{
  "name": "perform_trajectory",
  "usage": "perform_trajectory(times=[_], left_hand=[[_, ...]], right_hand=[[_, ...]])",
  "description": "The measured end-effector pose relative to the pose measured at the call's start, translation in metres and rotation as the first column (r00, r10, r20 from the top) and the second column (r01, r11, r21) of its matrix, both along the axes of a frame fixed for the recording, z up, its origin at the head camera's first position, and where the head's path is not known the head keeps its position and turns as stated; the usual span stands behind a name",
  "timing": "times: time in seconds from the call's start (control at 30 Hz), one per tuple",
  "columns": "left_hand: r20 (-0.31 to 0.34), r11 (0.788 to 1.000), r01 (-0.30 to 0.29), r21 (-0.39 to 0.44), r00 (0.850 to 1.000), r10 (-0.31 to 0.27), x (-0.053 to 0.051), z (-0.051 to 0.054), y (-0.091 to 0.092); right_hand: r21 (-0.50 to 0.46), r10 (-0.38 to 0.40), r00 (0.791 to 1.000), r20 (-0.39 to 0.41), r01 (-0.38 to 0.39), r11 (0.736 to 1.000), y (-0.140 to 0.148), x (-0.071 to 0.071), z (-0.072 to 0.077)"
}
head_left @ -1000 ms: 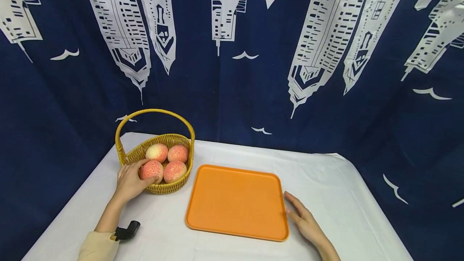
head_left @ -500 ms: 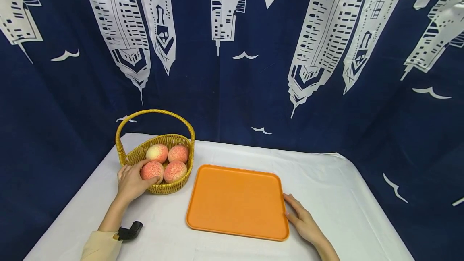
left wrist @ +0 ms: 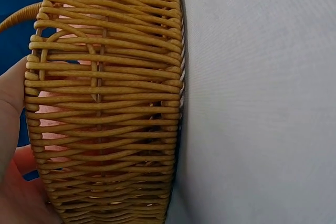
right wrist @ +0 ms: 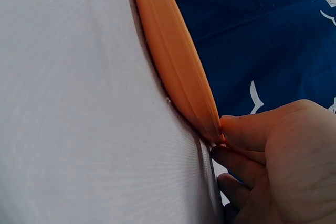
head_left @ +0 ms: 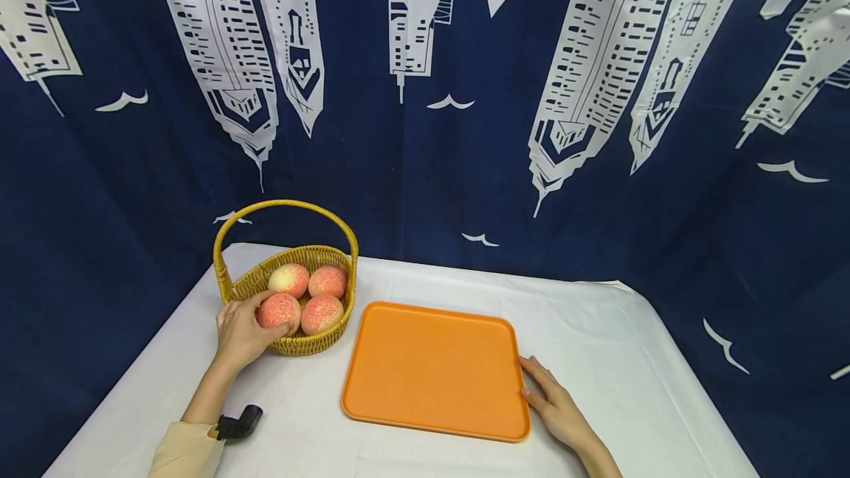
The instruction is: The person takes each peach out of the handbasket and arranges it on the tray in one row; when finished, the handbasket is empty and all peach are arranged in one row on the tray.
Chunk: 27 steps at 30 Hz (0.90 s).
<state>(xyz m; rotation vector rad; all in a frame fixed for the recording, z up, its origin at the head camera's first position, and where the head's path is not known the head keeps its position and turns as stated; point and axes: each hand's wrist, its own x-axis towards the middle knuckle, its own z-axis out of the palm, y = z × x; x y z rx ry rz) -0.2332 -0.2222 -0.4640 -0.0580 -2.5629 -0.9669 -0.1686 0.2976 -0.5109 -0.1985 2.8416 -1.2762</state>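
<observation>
In the head view, a wicker basket [head_left: 307,346] holds several reddish peaches. My left hand [head_left: 240,332] reaches over its near left rim, thumb and fingers around the front left peach [head_left: 279,313], which sits inside the basket. The left wrist view has the basket's woven side [left wrist: 110,108] hiding most of that grip. An orange tray [head_left: 434,371] lies flat to the right of the basket. At its right edge is my right hand [head_left: 564,415]; in the right wrist view this hand [right wrist: 278,156] pinches the tray's rim [right wrist: 181,61] between thumb and fingers.
The basket's tall arched handle [head_left: 285,203] rises above the peaches. A white cloth [head_left: 598,338] covers the table, and a dark blue curtain [head_left: 398,168] with white buildings hangs behind it. A black device [head_left: 240,423] sits at my left wrist.
My right hand has moved slightly left and now holds the tray's right edge. My left hand has stayed around the same peach, with hardly any shift.
</observation>
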Motion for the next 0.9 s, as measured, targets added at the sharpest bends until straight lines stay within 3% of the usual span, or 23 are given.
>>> perform_trajectory(times=[0.43,0.7,0.9], left_hand=[[-0.007,0.990,-0.053,0.134,0.999,0.054,0.004,0.013,0.003],[-0.101,0.968,0.018,0.251,0.995,0.008,0.013,0.032,0.023],[-0.144,0.965,0.097,0.245,0.988,-0.063,0.020,0.041,0.052]], right_hand=[[0.009,-0.006,1.000,0.015,0.005,1.000,0.000,0.001,0.001],[0.014,-0.005,1.000,0.000,0.005,1.000,0.000,0.003,0.002],[0.002,-0.006,1.000,0.005,0.006,1.000,0.000,0.003,0.002]])
